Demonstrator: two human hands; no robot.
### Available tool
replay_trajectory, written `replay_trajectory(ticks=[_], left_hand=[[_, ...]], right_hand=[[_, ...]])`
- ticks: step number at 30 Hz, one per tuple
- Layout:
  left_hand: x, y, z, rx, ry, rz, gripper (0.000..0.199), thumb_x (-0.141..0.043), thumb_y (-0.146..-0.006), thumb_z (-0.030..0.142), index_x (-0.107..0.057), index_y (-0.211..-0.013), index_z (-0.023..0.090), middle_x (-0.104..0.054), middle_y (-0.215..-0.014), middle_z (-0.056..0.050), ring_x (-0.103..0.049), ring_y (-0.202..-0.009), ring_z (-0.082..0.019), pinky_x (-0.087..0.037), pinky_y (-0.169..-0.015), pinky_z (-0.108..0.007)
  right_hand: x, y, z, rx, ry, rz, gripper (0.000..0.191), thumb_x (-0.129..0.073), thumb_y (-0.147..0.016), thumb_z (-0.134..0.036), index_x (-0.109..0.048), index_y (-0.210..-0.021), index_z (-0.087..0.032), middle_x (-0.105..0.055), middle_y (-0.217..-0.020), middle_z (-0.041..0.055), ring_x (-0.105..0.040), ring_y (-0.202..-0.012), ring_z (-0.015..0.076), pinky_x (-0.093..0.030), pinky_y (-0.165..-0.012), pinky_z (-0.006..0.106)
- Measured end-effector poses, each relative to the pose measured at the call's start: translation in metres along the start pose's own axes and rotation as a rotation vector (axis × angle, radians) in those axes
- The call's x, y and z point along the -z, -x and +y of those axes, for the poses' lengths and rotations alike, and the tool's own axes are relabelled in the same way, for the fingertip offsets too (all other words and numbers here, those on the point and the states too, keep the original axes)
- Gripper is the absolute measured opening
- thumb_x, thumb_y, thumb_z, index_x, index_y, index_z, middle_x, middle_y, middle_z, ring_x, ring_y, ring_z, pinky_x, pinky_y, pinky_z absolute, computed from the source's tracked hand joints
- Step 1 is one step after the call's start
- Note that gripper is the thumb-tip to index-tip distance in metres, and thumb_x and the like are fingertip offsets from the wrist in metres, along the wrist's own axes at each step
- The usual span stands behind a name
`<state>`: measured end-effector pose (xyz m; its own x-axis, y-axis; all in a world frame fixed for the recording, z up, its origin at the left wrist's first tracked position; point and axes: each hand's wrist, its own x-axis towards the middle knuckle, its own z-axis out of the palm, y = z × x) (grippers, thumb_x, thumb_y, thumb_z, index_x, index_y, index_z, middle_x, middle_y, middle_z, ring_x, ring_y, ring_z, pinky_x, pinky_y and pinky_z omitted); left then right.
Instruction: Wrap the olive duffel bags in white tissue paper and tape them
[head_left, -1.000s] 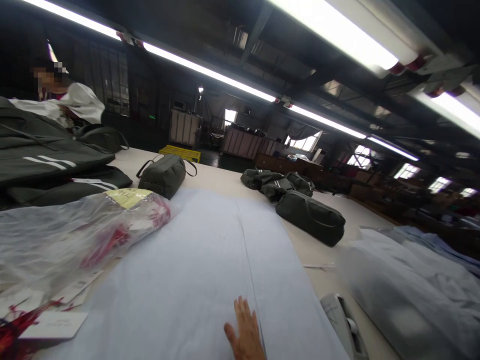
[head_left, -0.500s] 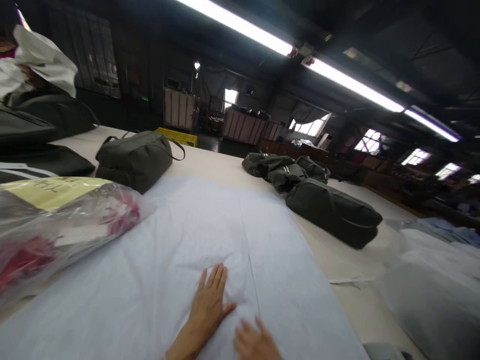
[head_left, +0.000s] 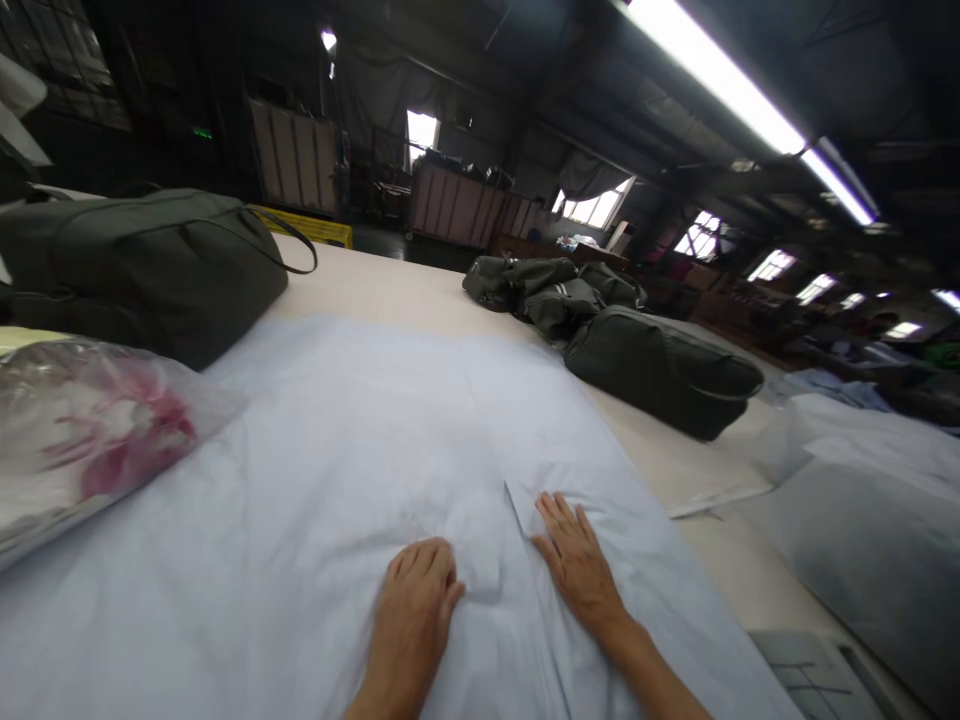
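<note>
A large pale blue cloth [head_left: 337, 430] is spread over the cream table, with wrinkles and a seam or slit running down it near the middle. My left hand [head_left: 416, 600] rests on the cloth left of that slit, its fingers curled and pressed together; what they pinch, if anything, is hidden. To the right of the slit, my right hand [head_left: 577, 565] lies on the cloth with its fingers stretched out and holds nothing. The cloth is raised in a small fold between the two hands.
A dark green bag [head_left: 165, 270] and a clear plastic bag with pink contents [head_left: 127, 430] lie at the left. More dark bags [head_left: 660, 370] sit on the table [head_left: 375, 290] at the back right. White translucent sheeting [head_left: 862, 530] is at the right edge.
My right hand has moved forward and right onto the cloth, away from my left hand. The fingers of my left hand, stretched out before, are now curled. The view has shifted.
</note>
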<state>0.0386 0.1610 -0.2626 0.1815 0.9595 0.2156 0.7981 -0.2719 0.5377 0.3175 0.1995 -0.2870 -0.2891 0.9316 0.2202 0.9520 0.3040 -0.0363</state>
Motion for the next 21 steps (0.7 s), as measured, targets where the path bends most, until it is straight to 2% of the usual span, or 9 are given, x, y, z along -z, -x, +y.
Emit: replay_trajectory(ticks=[4, 8, 10, 12, 14, 16, 18, 21], left_hand=[[-0.002, 0.0, -0.005, 0.001, 0.098, 0.029, 0.01, -0.06, -0.082, 0.013, -0.056, -0.08, 0.022, -0.067, -0.1, -0.004, -0.061, -0.099, -0.024, -0.046, -0.09, -0.041], [-0.005, 0.0, -0.01, 0.014, 0.194, 0.067, 0.008, -0.055, -0.087, 0.018, -0.055, -0.08, 0.022, -0.066, -0.098, -0.005, -0.061, -0.099, -0.023, -0.046, -0.087, -0.039], [-0.007, 0.001, -0.011, 0.043, 0.195, 0.086, 0.011, -0.052, -0.089, 0.02, -0.053, -0.079, 0.022, -0.066, -0.098, -0.005, -0.062, -0.097, -0.022, -0.047, -0.085, -0.038], [-0.008, 0.003, -0.012, 0.027, 0.143, 0.109, 0.003, -0.056, -0.087, 0.022, -0.055, -0.084, 0.022, -0.065, -0.108, -0.007, -0.06, -0.104, -0.024, -0.046, -0.089, -0.04], [-0.009, 0.004, -0.011, -0.014, 0.061, 0.103, 0.019, -0.065, -0.08, 0.025, -0.058, -0.097, 0.022, -0.063, -0.118, -0.008, -0.056, -0.114, -0.028, -0.042, -0.097, -0.044], [-0.006, 0.005, -0.008, -0.019, 0.003, 0.053, 0.032, -0.07, -0.075, 0.024, -0.058, -0.105, 0.023, -0.062, -0.12, -0.006, -0.053, -0.117, -0.029, -0.038, -0.101, -0.046], [-0.001, 0.004, -0.003, 0.025, -0.01, -0.003, 0.024, -0.068, -0.077, 0.02, -0.06, -0.099, 0.024, -0.064, -0.109, -0.004, -0.054, -0.111, -0.027, -0.038, -0.098, -0.044], [0.008, 0.0, 0.003, 0.076, 0.008, -0.02, 0.01, -0.062, -0.079, 0.015, -0.059, -0.085, 0.023, -0.063, -0.096, -0.002, -0.055, -0.102, -0.024, -0.038, -0.093, -0.042]], right_hand=[[-0.001, -0.001, 0.005, -0.016, -0.106, 0.046, 0.042, -0.034, -0.101, -0.033, -0.051, -0.136, -0.018, -0.052, -0.142, 0.0088, -0.037, -0.14, 0.0226, -0.028, -0.116, 0.054], [0.001, -0.004, 0.012, -0.136, -0.352, 0.048, 0.044, -0.035, -0.099, -0.039, -0.055, -0.133, -0.018, -0.054, -0.14, 0.0086, -0.041, -0.137, 0.023, -0.027, -0.118, 0.055], [0.007, -0.006, 0.014, -0.267, -0.481, 0.058, 0.049, -0.036, -0.098, -0.045, -0.055, -0.133, -0.017, -0.054, -0.139, 0.0097, -0.043, -0.136, 0.0238, -0.031, -0.116, 0.053], [0.019, -0.007, 0.016, -0.376, -0.557, 0.08, 0.054, -0.037, -0.096, -0.05, -0.056, -0.132, -0.015, -0.055, -0.137, 0.011, -0.046, -0.134, 0.0251, -0.037, -0.114, 0.051], [0.034, -0.004, 0.016, -0.375, -0.558, 0.076, 0.056, -0.039, -0.094, -0.052, -0.058, -0.13, -0.014, -0.056, -0.136, 0.0108, -0.048, -0.132, 0.0258, -0.039, -0.113, 0.051], [0.051, 0.007, 0.014, -0.304, -0.499, 0.026, 0.053, -0.04, -0.093, -0.05, -0.06, -0.128, -0.017, -0.057, -0.135, 0.0085, -0.049, -0.132, 0.0256, -0.037, -0.114, 0.05], [0.067, 0.027, 0.008, -0.275, -0.406, -0.043, 0.049, -0.041, -0.093, -0.049, -0.063, -0.126, -0.02, -0.059, -0.134, 0.0065, -0.051, -0.129, 0.026, -0.037, -0.115, 0.049], [0.084, 0.07, -0.006, -0.336, -0.333, -0.189, 0.042, -0.05, -0.087, -0.052, -0.069, -0.118, -0.029, -0.065, -0.126, 0.0054, -0.06, -0.12, 0.0286, -0.048, -0.106, 0.047]])
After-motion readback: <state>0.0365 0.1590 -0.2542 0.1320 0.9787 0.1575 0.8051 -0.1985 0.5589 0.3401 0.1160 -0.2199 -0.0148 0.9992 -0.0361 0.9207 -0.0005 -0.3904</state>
